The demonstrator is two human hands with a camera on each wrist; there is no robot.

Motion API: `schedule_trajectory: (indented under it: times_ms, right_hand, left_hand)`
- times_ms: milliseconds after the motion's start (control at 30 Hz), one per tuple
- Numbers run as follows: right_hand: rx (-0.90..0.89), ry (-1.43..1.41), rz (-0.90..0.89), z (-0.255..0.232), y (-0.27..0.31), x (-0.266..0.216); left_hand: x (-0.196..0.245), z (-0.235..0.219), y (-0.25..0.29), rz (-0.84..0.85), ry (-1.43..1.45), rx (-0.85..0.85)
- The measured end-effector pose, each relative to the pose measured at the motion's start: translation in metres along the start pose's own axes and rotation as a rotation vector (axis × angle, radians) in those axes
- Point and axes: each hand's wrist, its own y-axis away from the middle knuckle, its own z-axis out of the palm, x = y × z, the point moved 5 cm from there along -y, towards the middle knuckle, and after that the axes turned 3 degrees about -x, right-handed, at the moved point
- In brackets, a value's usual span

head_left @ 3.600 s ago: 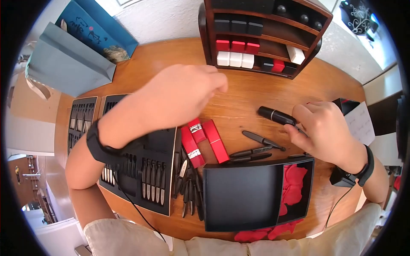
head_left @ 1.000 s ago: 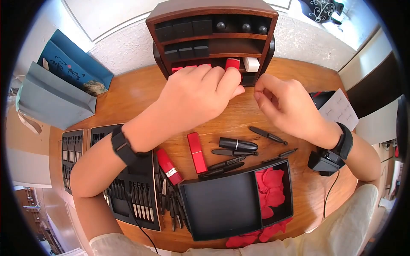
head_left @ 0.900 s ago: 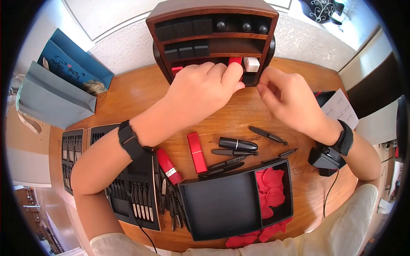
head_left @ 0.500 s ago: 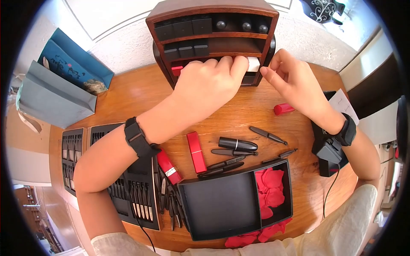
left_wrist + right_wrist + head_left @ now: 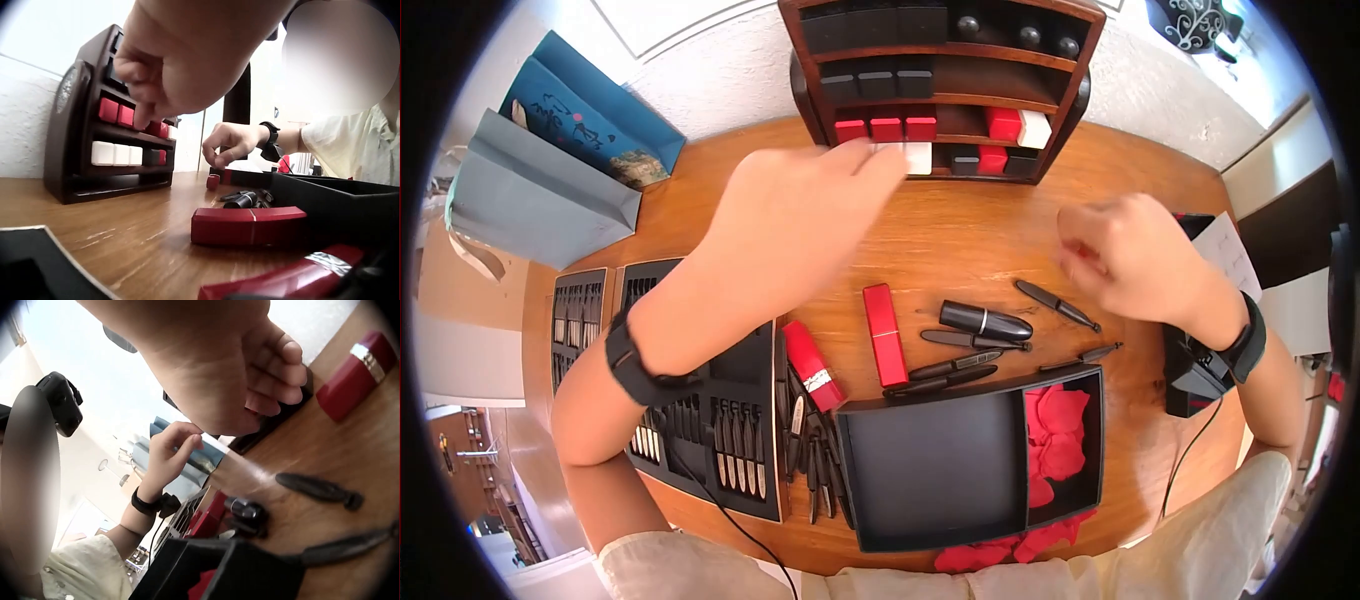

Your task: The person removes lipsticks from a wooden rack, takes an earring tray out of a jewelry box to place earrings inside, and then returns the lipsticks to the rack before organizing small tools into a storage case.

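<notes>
My left hand (image 5: 800,220) is blurred, with its fingers loosely bent and nothing in them. It hovers in front of the wooden shelf (image 5: 975,95), hiding part of the lowest row of white boxes (image 5: 112,154). My right hand (image 5: 1130,255) hangs over the table to the right with loosely curled fingers that hold nothing. Below it lies a red lipstick tube with a silver band (image 5: 365,369), mostly hidden in the head view. On the third shelf a red box (image 5: 1003,123) stands beside a white box (image 5: 1035,129).
A black lipstick (image 5: 985,320), red lipsticks (image 5: 886,335) and several dark pens lie mid-table. An open black box (image 5: 935,470) with red petals (image 5: 1060,435) is nearest the body. Black trays (image 5: 745,440) lie left; gift bags (image 5: 565,190) stand behind them.
The black lipstick, earlier in my right hand, now lies on the table. A red box has come to stand beside the white one. Both hands have since drawn back from the shelf.
</notes>
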Motion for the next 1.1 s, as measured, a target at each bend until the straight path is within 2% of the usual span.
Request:
schedule_trajectory:
  times_ms: [33,67,100,133,267,333,567,733,933,1100]
  right_hand:
    - [0.0,-0.003,0.007,0.0,0.002,-0.004]
    - [-0.114,0.057,-0.014,0.005,0.003,-0.009]
    - [-0.228,0.118,-0.035,0.011,0.004,-0.013]
    - [-0.228,0.117,-0.055,0.013,0.006,-0.017]
    - [-0.21,0.088,-0.123,0.025,0.01,-0.021]
    - [-0.255,0.065,-0.109,0.03,0.011,-0.02]
    - [-0.303,0.001,-0.062,0.03,0.01,-0.02]
    - [-0.271,-0.037,-0.051,0.021,0.01,-0.018]
    - [-0.205,-0.033,-0.047,0.016,0.015,-0.009]
    - [-0.284,-0.02,0.01,0.02,0.017,-0.005]
  left_hand:
    - [-0.005,0.004,0.008,-0.049,0.005,-0.131]
    - [-0.007,0.001,0.015,-0.042,0.006,-0.131]
    - [-0.009,0.006,0.021,-0.059,0.051,-0.264]
    - [-0.011,0.011,0.028,-0.077,0.095,-0.397]
    - [-0.01,0.011,0.037,-0.053,0.228,-0.441]
    - [-0.003,0.012,0.037,-0.04,0.407,-0.538]
    - [0.013,0.019,0.041,0.05,0.535,-0.589]
    - [0.008,0.028,0.039,-0.009,0.555,-0.629]
    - [0.005,0.031,0.04,-0.085,0.704,-0.579]
    - [0.007,0.03,0.039,-0.103,0.716,-0.552]
